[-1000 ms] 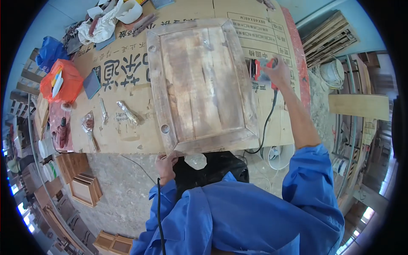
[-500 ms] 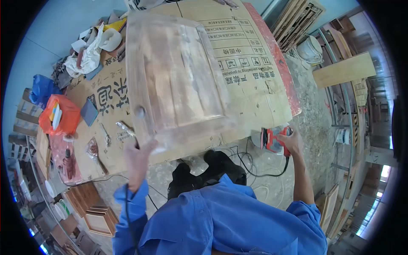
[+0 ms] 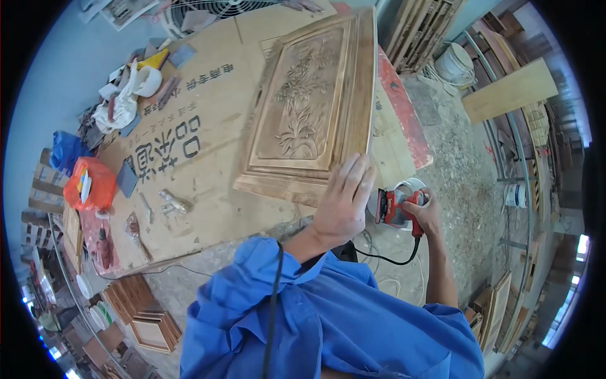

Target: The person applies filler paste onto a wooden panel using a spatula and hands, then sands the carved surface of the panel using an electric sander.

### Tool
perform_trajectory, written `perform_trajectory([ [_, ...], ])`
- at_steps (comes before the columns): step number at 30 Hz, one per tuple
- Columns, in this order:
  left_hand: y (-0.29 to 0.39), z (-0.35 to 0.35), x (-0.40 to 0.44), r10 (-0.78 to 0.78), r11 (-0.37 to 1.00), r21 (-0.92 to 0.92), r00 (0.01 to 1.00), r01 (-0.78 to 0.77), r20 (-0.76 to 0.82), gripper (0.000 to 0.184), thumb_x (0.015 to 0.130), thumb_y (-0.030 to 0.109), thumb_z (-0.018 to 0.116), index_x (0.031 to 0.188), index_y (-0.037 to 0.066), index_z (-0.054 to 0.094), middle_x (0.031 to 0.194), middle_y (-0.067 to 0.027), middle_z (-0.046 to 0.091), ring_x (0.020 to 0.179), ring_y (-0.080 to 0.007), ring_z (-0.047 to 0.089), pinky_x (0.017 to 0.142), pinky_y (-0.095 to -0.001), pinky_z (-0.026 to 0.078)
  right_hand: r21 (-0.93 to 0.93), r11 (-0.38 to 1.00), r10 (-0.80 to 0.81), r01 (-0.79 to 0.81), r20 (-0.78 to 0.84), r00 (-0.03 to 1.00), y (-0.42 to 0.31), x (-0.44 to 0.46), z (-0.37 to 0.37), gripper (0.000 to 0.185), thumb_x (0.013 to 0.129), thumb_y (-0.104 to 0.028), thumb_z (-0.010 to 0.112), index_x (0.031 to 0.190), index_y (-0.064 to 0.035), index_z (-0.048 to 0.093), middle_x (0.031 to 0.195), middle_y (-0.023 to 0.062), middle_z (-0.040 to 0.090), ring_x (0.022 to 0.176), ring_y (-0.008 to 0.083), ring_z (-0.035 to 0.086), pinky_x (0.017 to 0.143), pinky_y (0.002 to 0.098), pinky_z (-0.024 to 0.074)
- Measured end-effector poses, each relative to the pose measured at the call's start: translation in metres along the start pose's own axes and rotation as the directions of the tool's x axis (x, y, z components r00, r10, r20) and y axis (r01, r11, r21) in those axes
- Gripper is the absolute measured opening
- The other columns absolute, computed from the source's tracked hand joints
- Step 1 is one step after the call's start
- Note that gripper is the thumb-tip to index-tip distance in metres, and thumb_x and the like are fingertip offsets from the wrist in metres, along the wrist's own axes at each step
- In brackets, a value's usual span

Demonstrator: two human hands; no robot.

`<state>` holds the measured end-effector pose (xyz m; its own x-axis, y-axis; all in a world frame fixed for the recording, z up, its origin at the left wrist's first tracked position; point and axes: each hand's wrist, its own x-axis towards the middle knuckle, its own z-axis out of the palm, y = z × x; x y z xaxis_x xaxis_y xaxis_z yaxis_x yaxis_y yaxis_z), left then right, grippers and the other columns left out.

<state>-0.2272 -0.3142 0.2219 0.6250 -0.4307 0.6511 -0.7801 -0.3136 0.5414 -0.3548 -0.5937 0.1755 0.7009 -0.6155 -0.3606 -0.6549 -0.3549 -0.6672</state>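
Observation:
A brown wooden panel with a carved plant relief (image 3: 300,104) is at an angle over the cardboard, carved face up. My left hand (image 3: 344,205) grips its near right corner, fingers extended over the frame and thumb hidden. To the right, past the table's near edge, my right hand (image 3: 427,213) is wrapped around a red electric sander (image 3: 396,208). The sander is held apart from the panel, its pad facing left and its black cord hanging below.
Printed cardboard (image 3: 208,183) covers the red table (image 3: 404,107). Brushes (image 3: 136,234), an orange plastic bag (image 3: 91,183) and a pile of rags (image 3: 120,104) are on the left. A white bucket (image 3: 454,66) and a plank (image 3: 511,91) are at right. Cords trail across the floor.
The panel, blurred in motion before, has turned and moved right, and its carved face now shows. My left hand has moved from its near left corner to the near right one. The sander remains in my right hand.

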Motion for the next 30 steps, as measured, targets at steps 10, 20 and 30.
perform_trajectory([
  [10, -0.056, 0.163, -0.113, 0.045, 0.994, 0.066, 0.892, -0.084, 0.451, 0.039, 0.093, 0.009, 0.056, 0.128, -0.007, 0.059, 0.146, -0.0265, 0.051, 0.141, -0.0431, 0.042, 0.119, -0.0555, 0.033, -0.025, 0.935, 0.349, -0.355, -0.128, 0.928, 0.016, -0.064, -0.044, 0.057, 0.068, -0.02, 0.089, 0.114, 0.0019, 0.061, 0.093, 0.0125, 0.07, 0.077, 0.0223, 0.067, 0.075, 0.0337, 0.0566],
  [20, -0.213, 0.05, -0.082, -0.16, 0.976, -0.023, 0.785, 0.217, 0.598, 0.06, 0.079, 0.017, 0.07, 0.134, -0.001, 0.058, 0.14, -0.0196, 0.056, 0.132, -0.0384, 0.049, 0.114, -0.0539, 0.034, -0.157, 0.968, 0.165, -0.197, -0.199, 0.966, -0.061, -0.081, 0.036, 0.059, 0.067, -0.027, 0.088, 0.114, -0.0025, 0.064, 0.091, 0.0106, 0.067, 0.075, 0.0211, 0.062, 0.073, 0.0348, 0.0541],
  [30, -0.322, -0.051, -0.1, -0.126, 0.977, 0.213, 0.781, -0.009, 0.612, 0.075, 0.088, 0.041, 0.074, 0.153, 0.013, 0.05, 0.164, -0.0098, 0.041, 0.155, -0.0322, 0.028, 0.127, -0.055, 0.013, 0.2, 0.972, 0.135, -0.122, -0.056, 0.989, -0.122, 0.002, 0.142, 0.056, 0.072, -0.028, 0.085, 0.119, -0.0044, 0.065, 0.095, 0.0093, 0.066, 0.079, 0.019, 0.062, 0.076, 0.0312, 0.0555],
])
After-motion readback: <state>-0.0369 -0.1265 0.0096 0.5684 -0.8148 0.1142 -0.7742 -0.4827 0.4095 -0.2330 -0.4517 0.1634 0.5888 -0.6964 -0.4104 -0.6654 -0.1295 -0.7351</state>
